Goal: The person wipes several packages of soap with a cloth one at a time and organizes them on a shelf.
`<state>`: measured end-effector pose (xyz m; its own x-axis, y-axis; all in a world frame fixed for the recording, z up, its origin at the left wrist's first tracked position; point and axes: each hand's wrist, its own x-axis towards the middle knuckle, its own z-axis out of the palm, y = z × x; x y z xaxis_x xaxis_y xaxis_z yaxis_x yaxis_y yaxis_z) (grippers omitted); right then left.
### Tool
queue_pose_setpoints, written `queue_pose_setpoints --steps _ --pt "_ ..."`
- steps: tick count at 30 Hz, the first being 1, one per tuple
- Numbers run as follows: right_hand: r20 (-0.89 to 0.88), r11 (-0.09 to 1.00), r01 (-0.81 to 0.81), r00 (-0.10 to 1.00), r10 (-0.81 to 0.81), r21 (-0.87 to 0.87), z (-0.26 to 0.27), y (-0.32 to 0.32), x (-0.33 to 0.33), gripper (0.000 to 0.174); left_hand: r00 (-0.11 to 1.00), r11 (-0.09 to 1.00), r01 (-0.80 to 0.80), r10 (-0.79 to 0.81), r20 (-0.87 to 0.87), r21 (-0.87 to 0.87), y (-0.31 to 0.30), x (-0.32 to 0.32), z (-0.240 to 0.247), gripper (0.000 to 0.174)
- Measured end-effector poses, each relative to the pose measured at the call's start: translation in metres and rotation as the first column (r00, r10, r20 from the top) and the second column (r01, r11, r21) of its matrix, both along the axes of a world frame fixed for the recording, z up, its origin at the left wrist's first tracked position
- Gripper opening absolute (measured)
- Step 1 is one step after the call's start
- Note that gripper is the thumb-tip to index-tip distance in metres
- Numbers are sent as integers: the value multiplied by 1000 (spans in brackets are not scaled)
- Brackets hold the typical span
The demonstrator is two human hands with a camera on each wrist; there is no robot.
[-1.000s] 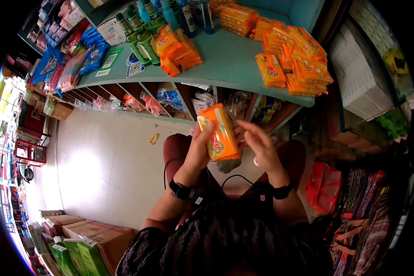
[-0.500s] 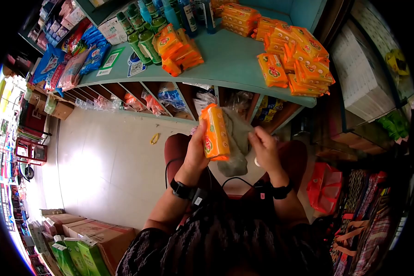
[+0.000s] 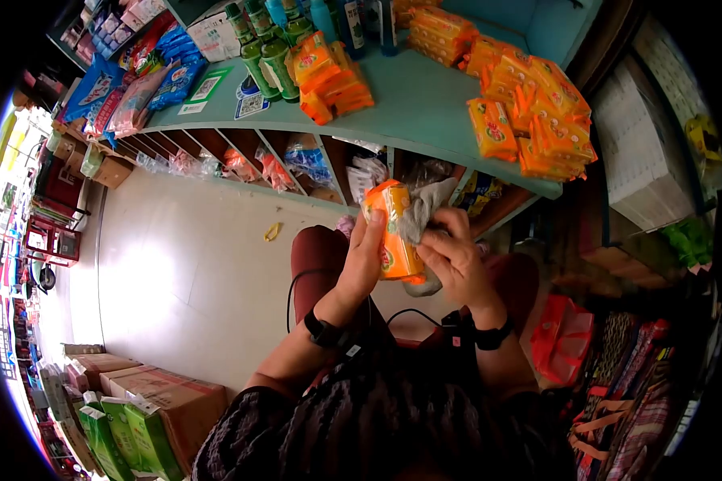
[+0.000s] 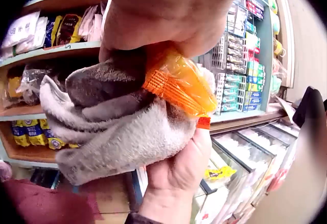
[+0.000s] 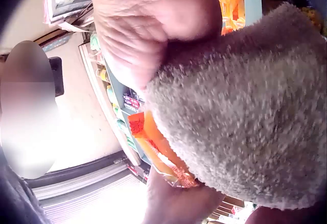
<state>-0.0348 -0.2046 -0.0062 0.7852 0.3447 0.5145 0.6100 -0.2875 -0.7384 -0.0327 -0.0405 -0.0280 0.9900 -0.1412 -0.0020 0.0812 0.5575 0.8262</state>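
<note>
My left hand (image 3: pixel 361 260) grips an orange plastic-wrapped pack (image 3: pixel 393 232), which looks like bar soap, by its left side, thumb on the front. A grey fuzzy cloth (image 3: pixel 427 207) is bunched in my right hand (image 3: pixel 461 260) and lies against the pack's right upper side. In the left wrist view the cloth (image 4: pixel 127 132) drapes below the crimped end of the pack (image 4: pixel 184 83). Seen from the right wrist, the cloth (image 5: pixel 245 106) covers much of the pack (image 5: pixel 161 150). Both hands are above my lap, in front of the counter.
On the green counter (image 3: pixel 425 108) stand a right-hand pile of similar orange packs (image 3: pixel 537 112), a smaller pile (image 3: pixel 329 76) and green bottles (image 3: pixel 269 68). Open cubbies (image 3: pixel 329 172) below hold bagged goods. A red bag (image 3: pixel 561 337) is at right; cardboard boxes (image 3: pixel 172 401) stand at lower left.
The right hand first moved off the pack and drew out the hanging cloth, then brought it up onto the pack's right side. The left hand has kept its hold while turning the pack.
</note>
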Motion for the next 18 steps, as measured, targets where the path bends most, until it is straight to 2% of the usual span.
queue_pose_setpoints --steps 2,3,6,7,10,11,14,15,18 --pt "-94 989 31 995 -17 148 -6 5 8 14 1000 999 6 -7 20 49 -1 0 -2 43" --pt "-95 989 31 995 -17 141 -1 4 11 16 1000 998 10 -11 19 69 -1 -2 -2 42" --pt "-257 936 152 964 -69 318 -5 12 20 20 998 989 55 -60 28 134 0 -6 -4 39" --pt "-158 944 174 978 -134 280 -13 12 26 20 996 985 75 -81 36 158 1 -6 -5 38" --pt "-513 902 197 858 31 383 -39 6 31 17 987 964 67 -102 125 258 0 -6 -9 36" --pt "-536 873 170 836 119 458 -47 3 36 16 994 970 58 -77 73 237 -1 -6 -7 36" --pt "-654 739 356 742 149 572 -51 -12 37 16 999 996 17 -12 -51 90 -4 -3 -12 36" --pt "-660 642 394 713 238 657 -44 -13 36 17 999 995 5 0 -49 99 -3 -1 -20 35" --pt "-604 532 454 784 144 715 -68 -39 40 20 999 992 -32 35 -26 125 1 5 -26 33"
